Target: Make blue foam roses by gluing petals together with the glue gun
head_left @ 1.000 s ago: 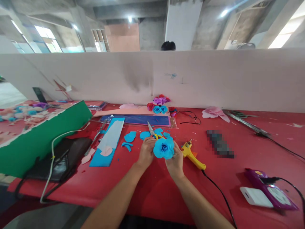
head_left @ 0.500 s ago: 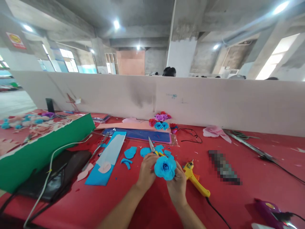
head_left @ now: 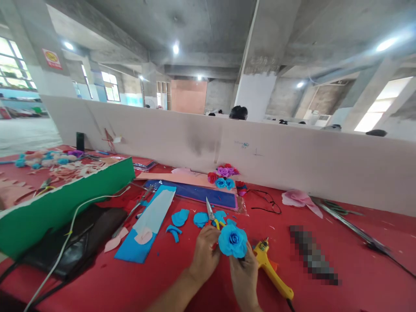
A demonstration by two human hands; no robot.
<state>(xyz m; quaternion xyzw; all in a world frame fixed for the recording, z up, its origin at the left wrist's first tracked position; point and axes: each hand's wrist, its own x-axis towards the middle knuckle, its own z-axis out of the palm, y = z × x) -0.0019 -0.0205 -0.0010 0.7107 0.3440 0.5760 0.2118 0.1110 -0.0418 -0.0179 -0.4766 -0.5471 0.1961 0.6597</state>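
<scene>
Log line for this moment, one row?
left hand: gripping blue foam rose | right hand: gripping blue foam rose | scissors, glue gun: lying on red table

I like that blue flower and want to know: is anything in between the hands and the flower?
No, nothing visible. The right hand holds the blue flower from below and the left hand touches its left edge. The scissors lie behind it and the glue gun to its right, neither in between.
</scene>
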